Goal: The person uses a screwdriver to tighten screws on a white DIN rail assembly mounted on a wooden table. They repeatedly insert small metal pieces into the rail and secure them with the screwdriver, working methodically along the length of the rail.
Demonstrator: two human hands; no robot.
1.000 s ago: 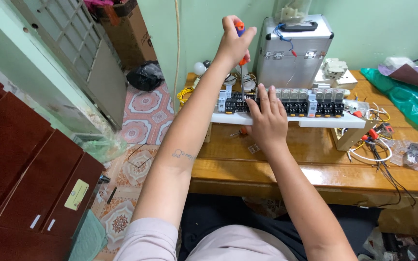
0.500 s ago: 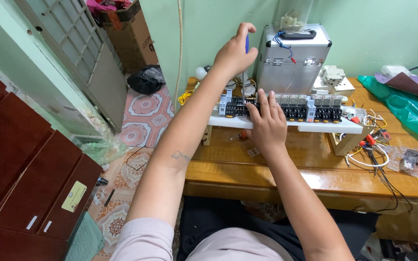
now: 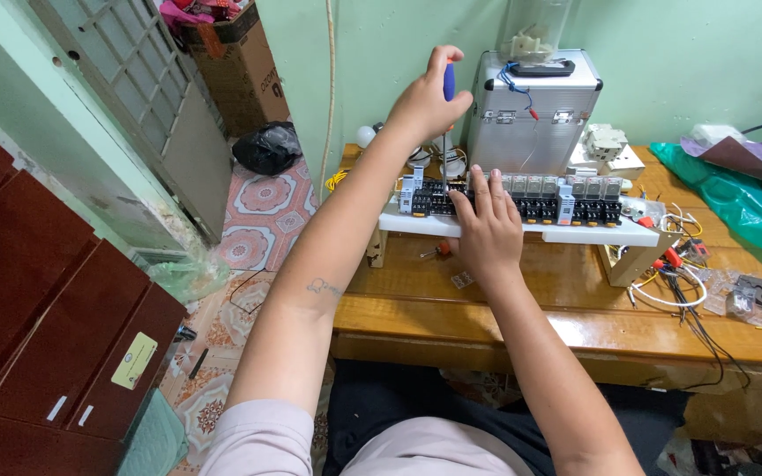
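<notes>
**Blue-handled screwdriver meets relay strip on a glossy wooden bench**

Polished, honey-coloured wood forms the worktable (image 3: 575,322), set against a pale green wall. The person's left hand (image 3: 423,104) is closed around a blue-handled screwdriver (image 3: 447,119), held upright with its thin shaft pointing down into the left end of a long white rail of black terminal blocks and clear relays (image 3: 522,211). The right hand (image 3: 487,231) holds nothing; it lies flat, fingers spread, pressing on the rail's near edge toward its left half. Behind the rail, at the far side of the table, stands a ribbed silver aluminium case (image 3: 535,110). Loose red and white wires (image 3: 672,264) trail at the rail's right end, with crumpled green plastic sheeting (image 3: 743,203) farther right. Left of the table, patterned floor tiles (image 3: 262,216) lead past a black bag (image 3: 266,148) and a brown cardboard box (image 3: 240,62); dark red cabinets (image 3: 46,308) fill the near left.
</notes>
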